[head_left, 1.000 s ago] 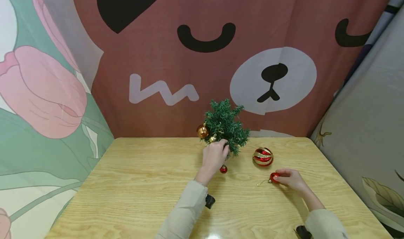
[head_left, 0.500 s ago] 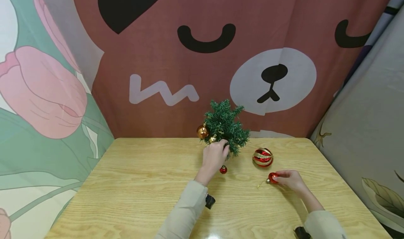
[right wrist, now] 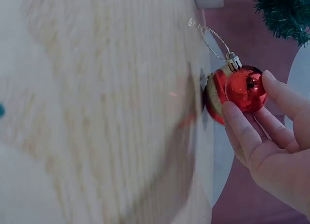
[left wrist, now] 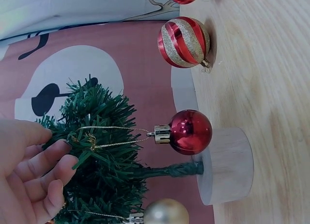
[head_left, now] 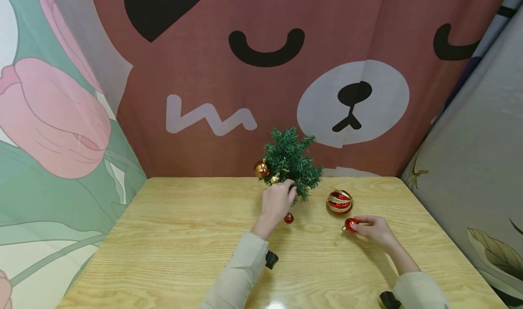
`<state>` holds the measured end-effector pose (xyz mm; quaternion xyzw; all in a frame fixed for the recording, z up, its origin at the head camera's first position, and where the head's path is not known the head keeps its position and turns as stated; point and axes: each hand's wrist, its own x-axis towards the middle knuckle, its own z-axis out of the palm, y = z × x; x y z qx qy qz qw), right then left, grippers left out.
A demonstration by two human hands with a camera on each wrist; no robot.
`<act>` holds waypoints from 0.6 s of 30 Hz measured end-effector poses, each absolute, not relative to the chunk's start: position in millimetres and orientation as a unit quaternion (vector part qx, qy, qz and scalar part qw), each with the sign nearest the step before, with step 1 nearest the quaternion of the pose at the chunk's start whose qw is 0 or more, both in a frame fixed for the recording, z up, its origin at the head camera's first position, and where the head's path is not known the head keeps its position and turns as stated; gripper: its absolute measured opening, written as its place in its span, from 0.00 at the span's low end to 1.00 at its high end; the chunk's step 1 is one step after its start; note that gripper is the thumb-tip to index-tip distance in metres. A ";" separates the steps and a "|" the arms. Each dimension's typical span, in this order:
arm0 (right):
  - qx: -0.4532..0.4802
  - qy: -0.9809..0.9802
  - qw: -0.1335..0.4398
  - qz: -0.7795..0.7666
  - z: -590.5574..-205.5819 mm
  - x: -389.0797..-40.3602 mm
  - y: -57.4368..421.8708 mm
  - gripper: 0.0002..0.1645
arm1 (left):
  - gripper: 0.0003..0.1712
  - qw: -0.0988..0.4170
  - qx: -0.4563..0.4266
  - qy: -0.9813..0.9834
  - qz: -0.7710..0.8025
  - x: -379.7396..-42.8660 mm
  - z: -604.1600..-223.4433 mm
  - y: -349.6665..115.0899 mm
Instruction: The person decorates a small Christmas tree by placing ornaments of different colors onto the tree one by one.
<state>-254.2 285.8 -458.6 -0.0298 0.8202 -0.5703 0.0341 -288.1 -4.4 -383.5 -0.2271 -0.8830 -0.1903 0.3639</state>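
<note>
Between thumb and fingers my right hand [head_left: 377,232] pinches a shiny red bauble [right wrist: 244,90], its gold string loop trailing free. In the right wrist view it hides part of a larger red-and-gold striped bauble [head_left: 339,202] lying on the table. My left hand [left wrist: 36,173] is at a small artificial Christmas tree [head_left: 296,164]; its thumb and forefinger seem to pinch a branch tip [left wrist: 55,141], the contact partly hidden by needles. A dark red bauble [left wrist: 190,132] hangs by its cord from that branch. A gold bauble [head_left: 275,178] and an amber bauble [head_left: 262,169] hang nearby.
The tree stands on a round pale base [left wrist: 230,166] near the back of the wooden table [head_left: 175,236]. Behind the table hangs a brown curtain [head_left: 196,154] with a bear face; a patterned cloth [head_left: 482,173] borders the right side.
My right hand has raised the red bauble from the table and shifted it slightly left and away from me, its string now dangling. The left hand keeps its place at the tree.
</note>
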 end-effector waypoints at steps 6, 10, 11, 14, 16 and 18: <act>-0.032 0.791 0.032 -0.610 -466.1 -262.8 288.6 0.25 | 0.09 0.360 -0.224 -0.885 -0.192 -287.5 -382.7 -4.4; -0.059 0.753 0.041 -0.655 -488.4 -277.6 302.1 0.20 | 0.09 0.359 -0.223 -0.886 -0.193 -286.9 -383.2 -4.5; -0.065 0.741 0.042 -0.667 -492.9 -280.3 304.7 0.20 | 0.09 0.359 -0.223 -0.886 -0.193 -286.7 -383.1 -4.5; -0.102 0.719 0.040 -0.686 -494.7 -282.0 306.2 0.21 | 0.10 0.358 -0.224 -0.885 -0.194 -285.9 -382.9 -4.6; -0.110 0.715 0.040 -0.689 -490.1 -279.7 302.6 0.18 | 0.10 0.356 -0.226 -0.886 -0.196 -285.4 -382.7 -4.5; -0.106 0.725 0.037 -0.680 -476.3 -272.7 294.0 0.18 | 0.10 0.355 -0.226 -0.886 -0.196 -285.2 -382.7 -4.4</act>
